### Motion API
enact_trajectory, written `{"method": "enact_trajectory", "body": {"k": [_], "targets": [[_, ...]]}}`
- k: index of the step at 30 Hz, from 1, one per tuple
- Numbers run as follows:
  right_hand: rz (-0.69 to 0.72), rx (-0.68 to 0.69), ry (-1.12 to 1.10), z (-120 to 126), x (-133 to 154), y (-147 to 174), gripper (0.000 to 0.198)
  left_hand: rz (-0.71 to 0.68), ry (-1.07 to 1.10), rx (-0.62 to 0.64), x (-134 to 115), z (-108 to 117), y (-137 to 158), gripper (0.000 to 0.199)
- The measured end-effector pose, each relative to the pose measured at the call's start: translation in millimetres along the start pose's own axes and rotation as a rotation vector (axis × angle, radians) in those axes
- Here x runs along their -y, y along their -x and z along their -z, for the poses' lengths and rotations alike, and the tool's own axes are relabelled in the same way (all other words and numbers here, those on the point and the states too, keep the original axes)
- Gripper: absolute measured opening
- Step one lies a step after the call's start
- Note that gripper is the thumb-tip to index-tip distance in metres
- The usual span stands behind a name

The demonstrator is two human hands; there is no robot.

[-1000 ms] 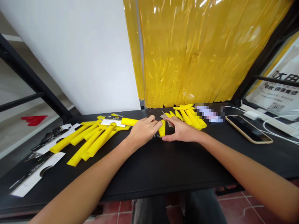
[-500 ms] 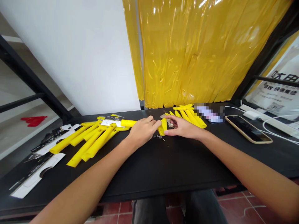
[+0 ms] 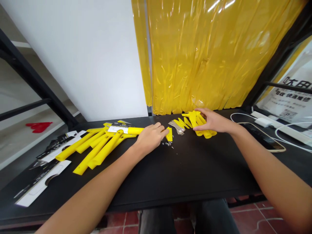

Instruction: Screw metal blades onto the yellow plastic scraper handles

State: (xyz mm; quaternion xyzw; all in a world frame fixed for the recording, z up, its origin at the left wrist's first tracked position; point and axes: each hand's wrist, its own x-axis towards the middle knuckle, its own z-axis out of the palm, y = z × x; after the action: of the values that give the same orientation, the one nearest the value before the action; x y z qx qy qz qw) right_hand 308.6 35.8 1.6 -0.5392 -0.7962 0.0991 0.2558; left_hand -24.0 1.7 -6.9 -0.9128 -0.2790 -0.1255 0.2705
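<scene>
My left hand (image 3: 151,136) is closed around a yellow plastic tool (image 3: 170,134), whose flared end sticks out past the fingers to the right. The rest of that tool is hidden under the hand. Beside its tip lie several tiny screws and nuts (image 3: 168,143). My right hand (image 3: 215,121) reaches to a heap of yellow plastic handles (image 3: 209,134) at the back right, thumb and fingers around one yellow handle (image 3: 193,119). Thin metal blades (image 3: 177,127) and small tapered yellow pieces (image 3: 187,122) lie between the hands.
Several yellow handles (image 3: 102,151) are piled on the black table (image 3: 185,178) at left, with white-and-black cardboard sleeves (image 3: 46,182) farther left. A phone (image 3: 266,138), white cables and a power strip (image 3: 280,125) lie at right. Yellow plastic strips (image 3: 207,58) hang behind.
My right hand has left the yellow piece near my left hand and moved right to the heap of handles. The blades are uncovered to view. My left hand keeps its grip.
</scene>
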Motion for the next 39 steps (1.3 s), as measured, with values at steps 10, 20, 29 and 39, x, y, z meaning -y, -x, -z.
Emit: {"method": "enact_trajectory", "body": {"k": [10,20,29,39], "targets": [[0.08,0.282,0.044,-9,10,-54,0.1,0.014,0.024,-0.007,2,2,0,0.018],[0.197,-0.129,-0.112,-19,42,-35,0.044,0.067,0.051,-0.023,4,-1,2,0.03],[0.247,-0.19,-0.251,-31,72,-6,0.042,0.176,0.269,-0.08,6,0,4,0.027],[0.326,-0.241,-0.474,-36,88,2,0.031,0.786,1.05,-0.01,22,21,-4,0.035]]}}
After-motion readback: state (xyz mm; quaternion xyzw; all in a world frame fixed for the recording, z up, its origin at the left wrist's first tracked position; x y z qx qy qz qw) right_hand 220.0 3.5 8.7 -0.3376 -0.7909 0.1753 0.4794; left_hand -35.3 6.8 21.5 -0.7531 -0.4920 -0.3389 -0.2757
